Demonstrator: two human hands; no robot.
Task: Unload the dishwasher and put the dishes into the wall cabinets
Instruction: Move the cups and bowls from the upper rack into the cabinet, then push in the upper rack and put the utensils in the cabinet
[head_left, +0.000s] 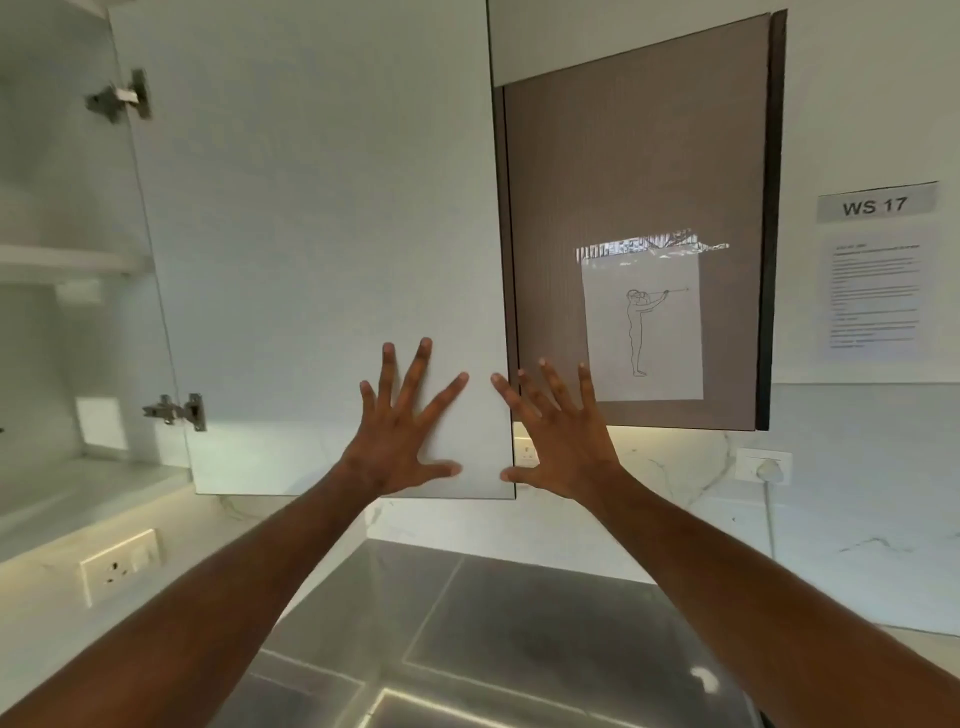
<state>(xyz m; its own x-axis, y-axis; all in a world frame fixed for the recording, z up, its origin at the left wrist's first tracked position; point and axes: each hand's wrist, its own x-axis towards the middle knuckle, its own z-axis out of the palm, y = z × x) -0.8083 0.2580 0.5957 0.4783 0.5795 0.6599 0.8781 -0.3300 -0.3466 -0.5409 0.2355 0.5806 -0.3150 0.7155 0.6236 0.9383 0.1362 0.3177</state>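
Observation:
I look up at a white wall cabinet whose door (322, 218) stands swung open to the right. Its bare shelves (62, 260) show at the far left. My left hand (400, 431) is raised with fingers spread in front of the door's lower right corner, holding nothing. My right hand (561, 436) is raised beside it, fingers spread and empty, in front of the brown cabinet door (639, 156). No dishes or dishwasher are in view.
A sheet with a line drawing of a standing figure (642, 332) is on the brown door. A "WS 17" sign (877, 206) and a text sheet hang at right. Wall sockets (119, 564) (763, 466) sit on the marble backsplash. A steel sink (493, 623) lies below.

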